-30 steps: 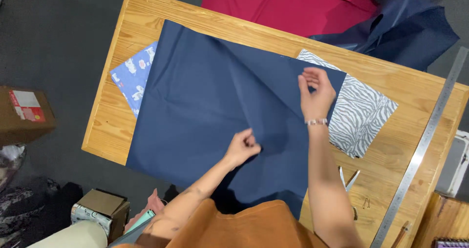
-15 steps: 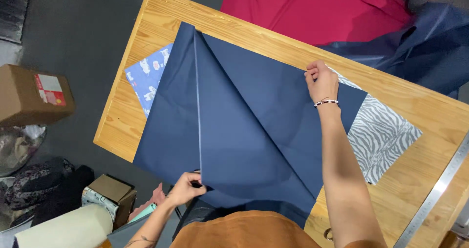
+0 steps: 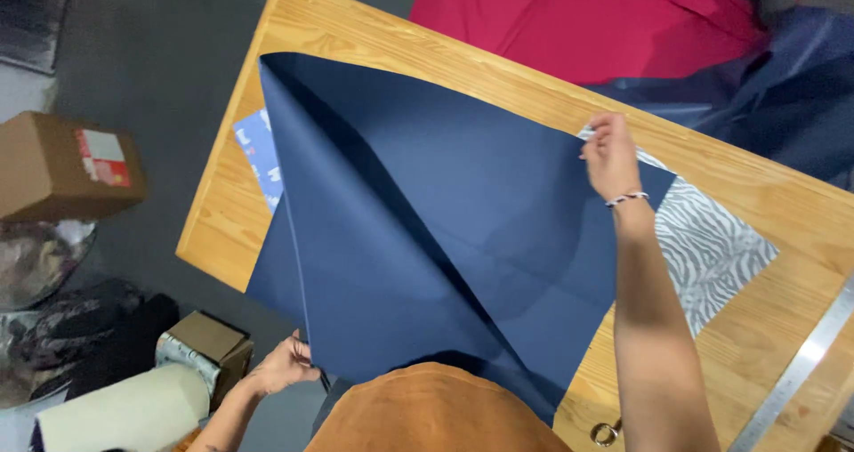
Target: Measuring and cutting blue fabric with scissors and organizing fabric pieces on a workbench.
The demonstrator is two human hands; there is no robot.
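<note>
So here's the state of things: the big navy sheet (image 3: 463, 238) is spread over most of the wooden surface (image 3: 356, 34), only partway flat, since one side is lifted and there's a long diagonal ridge running from the far left corner down toward the near edge. The left hand (image 3: 280, 363) has its grip pinched shut on the near left corner, hanging off the surface edge, and the right hand (image 3: 609, 154) is pinching the far right corner just above the zebra-print sheet (image 3: 712, 247). I'd say the smoothing or folding is somewhere in the middle, nothing is creased down yet. A light blue patterned sheet (image 3: 258, 149) peeks out from under the left side. Room-wise, the far strip of wood is bare, but red fabric (image 3: 578, 16) crowds the far edge, a metal ruler (image 3: 801, 367) runs along the right, and scissors (image 3: 607, 432) sit near the body.
</note>
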